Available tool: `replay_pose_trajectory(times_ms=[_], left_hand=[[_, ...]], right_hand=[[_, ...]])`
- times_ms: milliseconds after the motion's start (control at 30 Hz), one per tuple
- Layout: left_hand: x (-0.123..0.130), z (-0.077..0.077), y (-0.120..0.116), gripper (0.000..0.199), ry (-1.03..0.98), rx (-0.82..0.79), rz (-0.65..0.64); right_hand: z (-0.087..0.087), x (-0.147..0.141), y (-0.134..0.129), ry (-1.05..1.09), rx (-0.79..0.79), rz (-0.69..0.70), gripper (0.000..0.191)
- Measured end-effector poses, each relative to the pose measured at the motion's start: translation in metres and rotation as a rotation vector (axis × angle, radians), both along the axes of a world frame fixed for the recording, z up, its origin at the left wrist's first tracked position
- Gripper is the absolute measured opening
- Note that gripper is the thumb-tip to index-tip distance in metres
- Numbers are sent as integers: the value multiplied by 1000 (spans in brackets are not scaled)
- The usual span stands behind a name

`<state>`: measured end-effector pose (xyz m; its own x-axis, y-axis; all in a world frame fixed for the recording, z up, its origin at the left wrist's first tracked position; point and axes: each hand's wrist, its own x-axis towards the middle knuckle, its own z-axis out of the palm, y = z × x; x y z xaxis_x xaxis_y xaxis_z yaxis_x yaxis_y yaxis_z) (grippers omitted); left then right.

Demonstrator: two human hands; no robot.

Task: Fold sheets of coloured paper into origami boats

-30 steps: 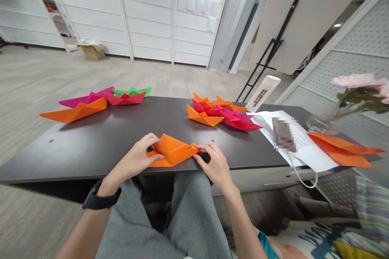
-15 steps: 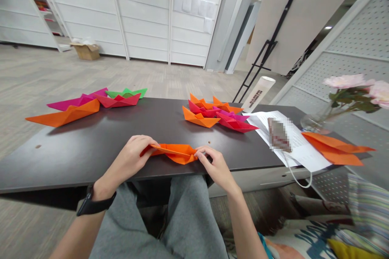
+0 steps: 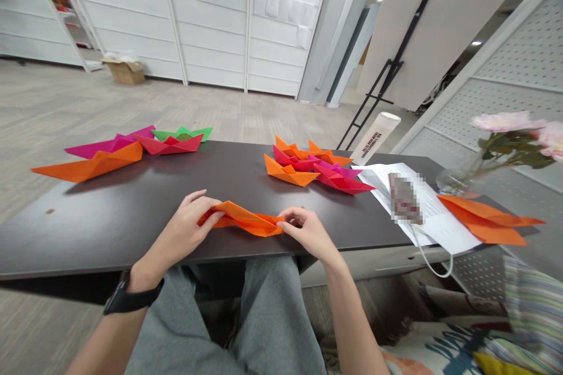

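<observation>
An orange folded paper (image 3: 250, 220) is held between my two hands over the near edge of the dark table (image 3: 185, 179). My left hand (image 3: 188, 225) pinches its left end between thumb and fingers. The right end is gripped by the thumb and fingertips of my right hand (image 3: 308, 234). Beyond my left hand stand an orange boat (image 3: 94, 165), a purple boat (image 3: 112, 143), a red boat (image 3: 169, 145) and a green boat (image 3: 204, 132). Past my right hand sits a cluster of several paper boats, among them an orange one (image 3: 290, 173) and a red one (image 3: 343, 179).
White printed sheets (image 3: 453, 234) lie at the right with a blurred object on them. Beside them are orange folded papers (image 3: 488, 217), a glass vase (image 3: 455, 179) with pink flowers and a white cylinder (image 3: 377, 137). A striped cloth (image 3: 532, 299) is at the lower right.
The upper edge of the orange paper between my hands has risen near my left hand, and its open middle looks narrower. Both hands keep their grip.
</observation>
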<state>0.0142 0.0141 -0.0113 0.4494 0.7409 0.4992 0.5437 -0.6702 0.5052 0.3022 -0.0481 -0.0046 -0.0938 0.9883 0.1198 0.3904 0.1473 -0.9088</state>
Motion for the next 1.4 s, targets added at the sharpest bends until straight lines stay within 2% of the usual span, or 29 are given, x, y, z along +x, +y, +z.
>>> replay_pose_trajectory(times_ms=[133,333,433,500,533,600,667,800,867,1000,1033,1167,1267,1333,1400], left_hand=[[0,-2,-1,26,9,-15,53],[1,0,-1,27,2,14,44],[0,-2,0,26,1,17,51],[-1,-3,0,27,2,4,62],[-2,-4,0,27,4,-4,64],[-1,-4,-1,28,12,-22,66],[0,-1,-2,27,24,-36,58],[1,10,-5,27,33,-101,-3],[0,14,-8,35,50,-151,-2],[-8,14,-12,68,149,-219,27],[-10,14,-13,72,174,-240,8],[-18,13,-17,92,210,-284,-163],[-18,14,-18,80,152,-321,-216],[-18,14,-16,65,85,-378,-192],[-18,13,-14,59,25,-418,-160]], right_hand=[[-1,-1,-2,81,59,28,7],[10,1,-8,-7,138,172,19],[9,2,-8,25,111,201,21],[7,2,-7,68,64,182,10],[5,2,-7,85,37,170,10],[3,1,-5,89,-13,155,23],[3,0,-4,51,-43,159,27],[2,-1,-3,-30,-23,146,22],[1,-1,-2,-16,-18,94,21],[-5,0,-1,72,-3,16,10],[-6,1,-1,60,19,22,7],[-5,3,-2,-55,74,63,15],[1,6,-6,-63,77,115,19],[4,8,-8,-50,115,192,22],[4,9,-9,-21,118,220,19]])
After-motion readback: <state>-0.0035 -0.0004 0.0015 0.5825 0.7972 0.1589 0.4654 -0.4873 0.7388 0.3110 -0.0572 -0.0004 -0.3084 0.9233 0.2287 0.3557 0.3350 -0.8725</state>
